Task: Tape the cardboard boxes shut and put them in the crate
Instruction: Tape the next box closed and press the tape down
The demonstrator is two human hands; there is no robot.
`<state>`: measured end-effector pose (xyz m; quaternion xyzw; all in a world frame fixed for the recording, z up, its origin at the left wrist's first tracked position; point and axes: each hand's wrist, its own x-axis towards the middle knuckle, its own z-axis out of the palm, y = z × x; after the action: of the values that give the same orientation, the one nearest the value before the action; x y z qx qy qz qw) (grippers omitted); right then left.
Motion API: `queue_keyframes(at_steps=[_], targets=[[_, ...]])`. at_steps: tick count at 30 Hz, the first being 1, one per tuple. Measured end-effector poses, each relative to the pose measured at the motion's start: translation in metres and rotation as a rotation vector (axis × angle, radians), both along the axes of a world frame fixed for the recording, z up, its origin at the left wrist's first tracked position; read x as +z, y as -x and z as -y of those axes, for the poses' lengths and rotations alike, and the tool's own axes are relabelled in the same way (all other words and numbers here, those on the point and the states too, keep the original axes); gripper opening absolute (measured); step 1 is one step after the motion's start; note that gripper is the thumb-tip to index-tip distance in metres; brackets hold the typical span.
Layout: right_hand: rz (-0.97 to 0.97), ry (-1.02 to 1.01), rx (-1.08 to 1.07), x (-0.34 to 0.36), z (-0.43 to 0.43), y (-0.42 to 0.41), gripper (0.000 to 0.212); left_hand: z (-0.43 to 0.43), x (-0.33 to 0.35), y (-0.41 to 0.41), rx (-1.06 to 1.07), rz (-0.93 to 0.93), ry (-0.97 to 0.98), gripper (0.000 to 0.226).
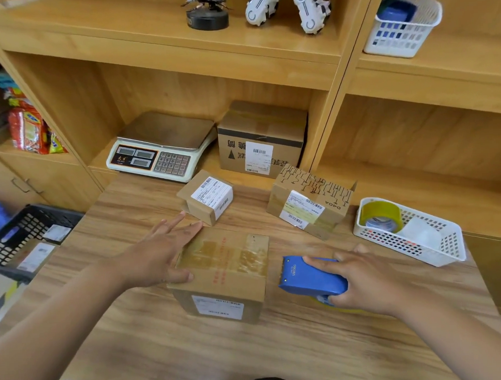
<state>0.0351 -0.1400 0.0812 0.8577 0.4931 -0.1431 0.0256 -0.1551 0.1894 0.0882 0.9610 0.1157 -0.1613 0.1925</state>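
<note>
From the head camera, the nearest cardboard box (227, 278) sits on the wooden table (194, 352) at the middle of the scene. Glossy tape runs across its top and a white label faces the near side. The left hand (159, 252) lies flat on the left part of the box top. Its fingers (172, 223) are straight and spread, curled round nothing, and the thumb rests along the top near the front edge.

Just right of this box, the right hand (361, 280) grips a blue tape dispenser (312, 276). The fingers are curled over its top and the toothed end points left toward the box. A bit of yellow roll shows under the palm.

Farther back on the table stand a small labelled box (206, 196) and, to its right, a patterned box (311, 201) with a label and tape on its side. A larger box (261, 137) stands in the shelf recess behind them, beside a weighing scale (163, 148).

The black slotted crate (22, 231) sits off the table's left edge, lower down, with a labelled box (35, 256) inside it.

At the right edge of the table, a white basket (441, 255) holds a yellowish tape roll (379, 215).
</note>
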Motion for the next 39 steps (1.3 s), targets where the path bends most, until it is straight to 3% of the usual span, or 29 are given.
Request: queue_keyframes(at_steps=[9,14,20,31,39], targets=[[-0.046,-0.052,0.009,-0.022,-0.003,0.001,0.069,0.083,0.007,-0.053,-0.406,-0.009,-0.24,0.119],[-0.078,-0.113,-0.014,-0.026,0.003,0.002,0.072,0.103,-0.003,-0.076,-0.433,-0.087,-0.286,0.135],[-0.063,-0.2,-0.046,-0.03,0.019,-0.006,0.071,0.105,-0.001,-0.08,-0.474,0.025,-0.305,0.129],[0.029,-0.324,-0.163,0.032,0.049,-0.001,0.073,0.111,0.019,-0.088,-0.439,0.3,-0.043,0.122],[0.049,-0.28,-0.135,0.038,0.02,0.011,0.07,0.079,0.0,-0.069,-0.255,0.255,0.283,0.124]])
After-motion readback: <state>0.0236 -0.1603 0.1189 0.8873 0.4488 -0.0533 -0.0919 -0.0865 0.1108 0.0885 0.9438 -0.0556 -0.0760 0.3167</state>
